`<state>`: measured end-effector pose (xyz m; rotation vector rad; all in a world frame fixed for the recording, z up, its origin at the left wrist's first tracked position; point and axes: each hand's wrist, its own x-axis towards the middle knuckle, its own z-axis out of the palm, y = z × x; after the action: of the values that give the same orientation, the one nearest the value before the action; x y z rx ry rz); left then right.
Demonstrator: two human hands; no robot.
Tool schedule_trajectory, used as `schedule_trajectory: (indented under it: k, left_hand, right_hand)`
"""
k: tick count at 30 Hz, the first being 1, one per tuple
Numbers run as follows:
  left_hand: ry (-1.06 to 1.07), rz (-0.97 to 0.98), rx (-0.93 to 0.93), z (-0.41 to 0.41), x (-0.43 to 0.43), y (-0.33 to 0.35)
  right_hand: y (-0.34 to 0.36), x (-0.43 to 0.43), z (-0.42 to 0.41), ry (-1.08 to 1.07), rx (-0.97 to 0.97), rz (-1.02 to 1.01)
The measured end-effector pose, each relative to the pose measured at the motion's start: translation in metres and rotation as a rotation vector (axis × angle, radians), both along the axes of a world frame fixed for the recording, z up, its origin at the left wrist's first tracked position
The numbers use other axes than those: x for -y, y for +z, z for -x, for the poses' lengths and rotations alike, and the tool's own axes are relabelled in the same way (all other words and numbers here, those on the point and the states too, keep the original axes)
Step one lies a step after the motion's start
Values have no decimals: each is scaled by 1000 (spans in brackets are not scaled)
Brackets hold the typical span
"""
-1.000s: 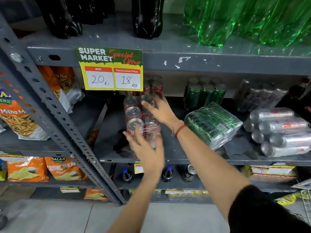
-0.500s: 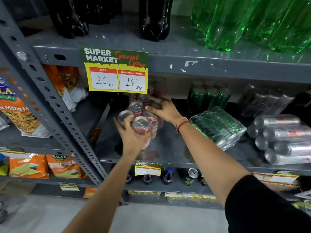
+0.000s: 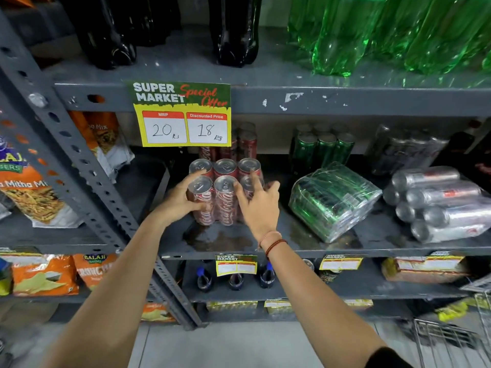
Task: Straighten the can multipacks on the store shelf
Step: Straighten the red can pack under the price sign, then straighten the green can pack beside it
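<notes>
A shrink-wrapped red cola can multipack stands upright on the grey middle shelf. My left hand wraps its left front corner, thumb on a can top. My right hand rests against the pack's right side with fingers spread, one fingertip on a can top. To the right, a green can multipack lies tipped on its side. Further right, a silver can multipack also lies on its side. Upright red cans and green cans stand at the back.
A yellow price sign hangs from the shelf edge above. Dark bottles and green bottles stand on the top shelf. Orange snack bags fill the left bay behind a slanted steel upright. A wire basket sits low right.
The red multipack has gone from tilted, tops facing me, to standing upright. My left hand shifted to its left corner and my right hand came round to its right side.
</notes>
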<state>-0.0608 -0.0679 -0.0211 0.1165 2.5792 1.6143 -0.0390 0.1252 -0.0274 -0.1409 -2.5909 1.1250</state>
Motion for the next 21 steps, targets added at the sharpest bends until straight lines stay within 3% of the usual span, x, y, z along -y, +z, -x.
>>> schedule_trajectory:
  k: [7, 10, 12, 15, 17, 21]
  left_hand:
    - [139, 61, 33, -14, -15, 14]
    - [354, 248, -269, -23, -54, 34]
    - [452, 245, -499, -29, -89, 48]
    - [305, 195, -590, -29, -152, 54]
    - [163, 130, -404, -27, -195, 43]
    - [138, 8, 288, -20, -254, 7]
  right_hand:
    - [11, -23, 0, 168, 64, 50]
    - [23, -70, -4, 76, -128, 142]
    - [29, -110, -3, -38, -229, 144]
    - [32, -172, 6, -151, -157, 124]
    - [30, -209, 18, -149, -23, 71]
    - [25, -261, 49, 46, 262, -16]
